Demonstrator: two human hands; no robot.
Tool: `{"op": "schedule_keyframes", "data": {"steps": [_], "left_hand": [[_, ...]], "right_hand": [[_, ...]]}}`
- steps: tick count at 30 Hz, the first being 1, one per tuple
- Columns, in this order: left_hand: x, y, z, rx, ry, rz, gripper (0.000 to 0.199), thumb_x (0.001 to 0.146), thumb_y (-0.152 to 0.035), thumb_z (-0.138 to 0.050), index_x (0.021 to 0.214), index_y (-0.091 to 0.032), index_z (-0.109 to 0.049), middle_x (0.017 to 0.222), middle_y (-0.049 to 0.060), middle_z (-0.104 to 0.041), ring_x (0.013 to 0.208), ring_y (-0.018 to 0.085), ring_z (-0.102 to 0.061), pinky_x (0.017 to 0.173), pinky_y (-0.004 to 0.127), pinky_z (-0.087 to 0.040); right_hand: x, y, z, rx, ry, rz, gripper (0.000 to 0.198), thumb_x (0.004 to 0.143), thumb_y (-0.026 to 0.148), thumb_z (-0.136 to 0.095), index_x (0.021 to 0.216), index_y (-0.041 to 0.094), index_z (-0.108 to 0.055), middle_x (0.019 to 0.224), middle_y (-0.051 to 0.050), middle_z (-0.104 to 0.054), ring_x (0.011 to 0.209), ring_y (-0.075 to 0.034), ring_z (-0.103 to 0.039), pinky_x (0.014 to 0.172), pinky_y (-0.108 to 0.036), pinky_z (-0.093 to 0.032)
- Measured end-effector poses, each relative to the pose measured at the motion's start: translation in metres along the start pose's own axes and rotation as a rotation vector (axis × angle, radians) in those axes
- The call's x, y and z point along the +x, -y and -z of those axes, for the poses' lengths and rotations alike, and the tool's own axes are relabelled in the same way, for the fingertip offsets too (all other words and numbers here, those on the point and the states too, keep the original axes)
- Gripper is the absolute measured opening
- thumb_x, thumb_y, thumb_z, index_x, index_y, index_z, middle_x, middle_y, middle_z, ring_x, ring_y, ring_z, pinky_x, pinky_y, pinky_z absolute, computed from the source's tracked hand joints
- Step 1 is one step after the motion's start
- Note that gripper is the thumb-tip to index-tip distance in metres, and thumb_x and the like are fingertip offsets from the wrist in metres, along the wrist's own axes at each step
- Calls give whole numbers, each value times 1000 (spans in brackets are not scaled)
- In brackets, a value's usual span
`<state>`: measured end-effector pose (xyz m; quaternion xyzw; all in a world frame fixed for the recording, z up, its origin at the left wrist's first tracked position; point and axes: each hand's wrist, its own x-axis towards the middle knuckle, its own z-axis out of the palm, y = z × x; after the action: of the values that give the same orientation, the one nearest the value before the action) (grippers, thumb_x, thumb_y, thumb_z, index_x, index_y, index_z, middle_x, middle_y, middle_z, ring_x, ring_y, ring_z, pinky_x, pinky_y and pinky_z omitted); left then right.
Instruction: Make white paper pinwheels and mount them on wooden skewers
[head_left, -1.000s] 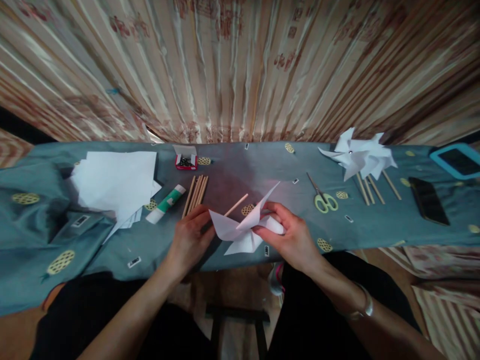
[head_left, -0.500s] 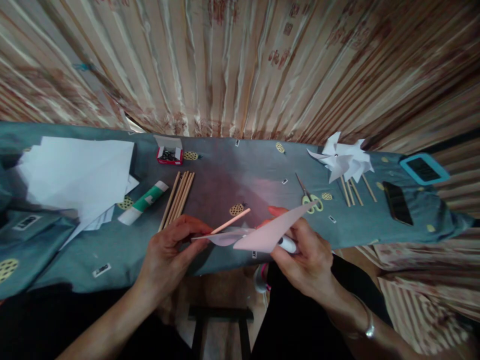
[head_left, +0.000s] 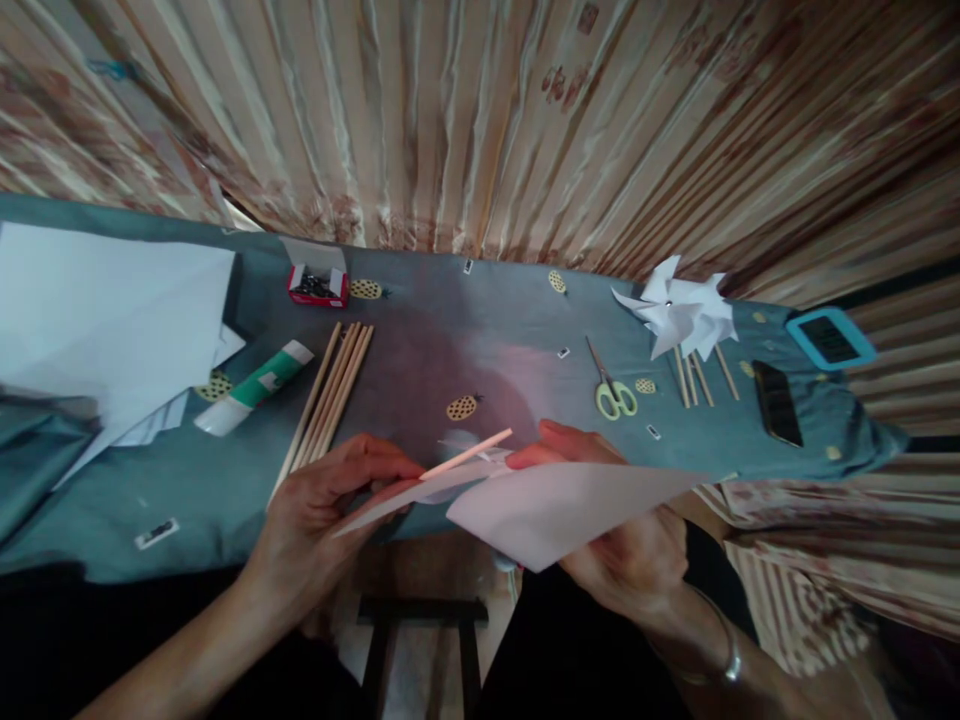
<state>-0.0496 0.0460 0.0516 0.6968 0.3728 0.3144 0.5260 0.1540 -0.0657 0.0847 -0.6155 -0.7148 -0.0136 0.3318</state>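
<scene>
A white paper pinwheel [head_left: 570, 505] with a thin wooden stick [head_left: 469, 453] is held between my hands above the table's front edge. My left hand [head_left: 337, 490] is closed, pinching the paper's left part and the stick's lower end. On the other side, my right hand [head_left: 637, 555] is closed around the paper's right part. A broad paper flap covers most of its fingers, and its fingertips reach the middle near the stick. Whatever lies in that palm behind the flap is hidden.
Wooden sticks [head_left: 334, 390], a green-white tube [head_left: 255, 388], a red box of small metal pieces [head_left: 319, 285] and paper sheets [head_left: 112, 310] lie left. Right are scissors [head_left: 615, 398], finished pinwheels [head_left: 686, 312], a phone [head_left: 778, 402] and a blue-framed device [head_left: 831, 337].
The large paper flap has tilted down and toward me, now covering my right fingers and the white cylinder seen there before. The view has shifted slightly.
</scene>
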Motion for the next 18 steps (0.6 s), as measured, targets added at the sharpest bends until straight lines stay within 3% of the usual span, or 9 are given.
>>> {"op": "schedule_keyframes", "data": {"steps": [5,11,18], "left_hand": [[-3,2,-1,-12,13,-10,13,78,-28,-64,71,-27,-75,69,2,-70,61,16,-66,54,23,-52],[-4,2,-2,-49,0,-24,13,76,-23,-66,72,-30,-76,69,0,-70,62,13,-67,55,19,-53],[-5,4,-2,-4,7,-14,11,78,-28,-67,73,-30,-77,69,1,-70,62,15,-67,55,22,-54]], "right_hand": [[1,1,1,-45,38,-46,43,89,23,-57,129,32,-47,114,-1,-71,98,-24,-69,83,-38,-60],[0,-1,-3,-47,-9,-18,46,88,19,-57,131,32,-47,118,1,-70,100,-21,-69,84,-34,-61],[0,-1,-1,-72,7,9,51,85,17,-63,132,29,-48,115,-1,-71,98,-21,-69,82,-33,-62]]}}
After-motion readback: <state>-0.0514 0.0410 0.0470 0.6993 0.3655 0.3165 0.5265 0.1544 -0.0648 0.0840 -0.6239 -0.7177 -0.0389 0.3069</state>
